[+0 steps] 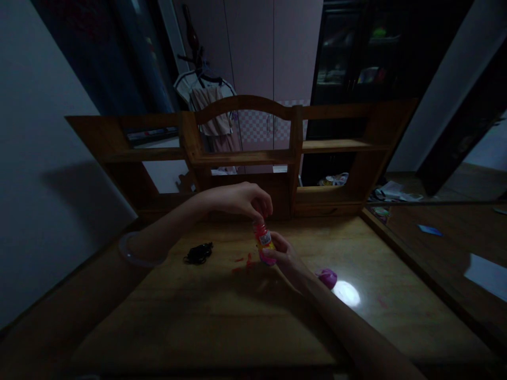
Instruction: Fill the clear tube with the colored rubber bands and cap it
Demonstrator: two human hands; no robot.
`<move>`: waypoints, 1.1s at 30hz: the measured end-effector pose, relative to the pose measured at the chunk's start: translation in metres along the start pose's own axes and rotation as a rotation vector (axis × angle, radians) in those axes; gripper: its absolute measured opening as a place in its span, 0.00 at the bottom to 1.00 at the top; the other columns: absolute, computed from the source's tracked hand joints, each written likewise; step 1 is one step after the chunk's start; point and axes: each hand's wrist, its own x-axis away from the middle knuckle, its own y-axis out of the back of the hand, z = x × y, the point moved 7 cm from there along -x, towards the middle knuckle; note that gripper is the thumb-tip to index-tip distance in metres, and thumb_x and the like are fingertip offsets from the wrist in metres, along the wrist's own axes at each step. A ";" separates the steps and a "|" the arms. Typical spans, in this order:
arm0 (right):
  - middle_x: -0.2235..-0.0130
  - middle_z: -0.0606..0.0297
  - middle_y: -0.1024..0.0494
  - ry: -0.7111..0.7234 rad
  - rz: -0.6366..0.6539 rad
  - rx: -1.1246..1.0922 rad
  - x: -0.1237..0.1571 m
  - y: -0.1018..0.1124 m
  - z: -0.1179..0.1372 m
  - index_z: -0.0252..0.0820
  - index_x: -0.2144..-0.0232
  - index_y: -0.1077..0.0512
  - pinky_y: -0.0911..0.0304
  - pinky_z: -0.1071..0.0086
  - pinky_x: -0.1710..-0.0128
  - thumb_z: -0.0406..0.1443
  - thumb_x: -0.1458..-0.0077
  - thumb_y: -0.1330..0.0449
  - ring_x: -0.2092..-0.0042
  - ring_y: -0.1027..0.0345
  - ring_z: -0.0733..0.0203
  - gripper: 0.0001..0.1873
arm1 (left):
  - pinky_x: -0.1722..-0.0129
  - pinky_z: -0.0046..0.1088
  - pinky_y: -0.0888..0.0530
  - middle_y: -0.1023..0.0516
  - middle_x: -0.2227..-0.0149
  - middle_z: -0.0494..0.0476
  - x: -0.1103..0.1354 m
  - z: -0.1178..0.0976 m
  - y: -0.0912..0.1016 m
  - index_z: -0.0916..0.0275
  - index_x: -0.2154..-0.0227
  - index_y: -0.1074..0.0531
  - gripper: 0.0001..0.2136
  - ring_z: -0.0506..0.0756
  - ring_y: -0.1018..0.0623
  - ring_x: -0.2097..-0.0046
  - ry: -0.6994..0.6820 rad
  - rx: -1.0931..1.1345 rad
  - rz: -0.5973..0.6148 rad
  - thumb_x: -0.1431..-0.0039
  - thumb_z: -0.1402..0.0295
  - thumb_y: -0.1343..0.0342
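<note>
My right hand [285,257] is wrapped round a small clear bottle [264,240] with pink contents and a yellow-and-white label. The bottle is tilted slightly, its open neck pointing up. Over that neck, my left hand [249,200] bends down with curled fingers, the fingertips at the mouth. Whether they pinch anything is too dark and hidden to make out. Several thin red pieces [249,259] lie on the wooden desk [222,327] just left of the bottle. A purple object [328,278], perhaps a lid, rests on the desk beyond my right forearm.
A bundled black cable [199,253] lies on the desk below my left forearm. Along the back edge rises a wooden shelf unit [297,158]. A raised wooden rim [392,235] borders the desk on the right. Clothes [214,100] hang behind the shelf.
</note>
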 end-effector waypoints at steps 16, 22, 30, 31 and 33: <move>0.56 0.66 0.26 0.027 0.034 0.029 -0.001 0.003 -0.001 0.48 0.55 0.28 0.40 0.67 0.53 0.36 0.55 0.32 0.55 0.33 0.60 0.22 | 0.63 0.26 0.26 0.19 0.64 0.54 0.014 -0.017 -0.003 0.61 0.65 0.21 0.12 0.56 0.21 0.62 0.011 0.110 -0.025 0.53 0.79 0.39; 0.55 0.66 0.26 0.026 0.026 0.060 0.001 0.000 0.004 0.48 0.54 0.28 0.39 0.67 0.56 0.36 0.55 0.33 0.56 0.34 0.59 0.23 | 0.64 0.28 0.25 0.19 0.66 0.55 0.014 -0.011 -0.006 0.62 0.65 0.21 0.14 0.56 0.20 0.63 0.017 0.179 -0.037 0.57 0.81 0.36; 0.56 0.66 0.26 0.011 0.023 0.049 -0.001 -0.001 0.000 0.47 0.56 0.28 0.39 0.67 0.57 0.36 0.57 0.33 0.56 0.33 0.59 0.23 | 0.65 0.25 0.27 0.20 0.64 0.55 0.013 -0.008 -0.006 0.61 0.58 0.23 0.13 0.54 0.22 0.63 -0.050 -0.020 -0.037 0.49 0.73 0.39; 0.56 0.66 0.26 0.010 0.020 0.056 -0.001 -0.001 0.000 0.48 0.56 0.28 0.39 0.67 0.57 0.37 0.58 0.33 0.57 0.33 0.59 0.23 | 0.65 0.25 0.27 0.20 0.64 0.55 0.014 -0.009 -0.005 0.61 0.59 0.23 0.13 0.54 0.22 0.63 -0.050 -0.027 -0.043 0.49 0.73 0.39; 0.56 0.66 0.26 0.011 0.029 0.067 0.000 -0.002 0.001 0.48 0.56 0.28 0.39 0.67 0.56 0.37 0.58 0.33 0.56 0.34 0.59 0.23 | 0.64 0.25 0.28 0.20 0.64 0.56 0.017 -0.012 -0.003 0.62 0.59 0.23 0.12 0.53 0.22 0.63 -0.054 -0.025 -0.064 0.48 0.71 0.39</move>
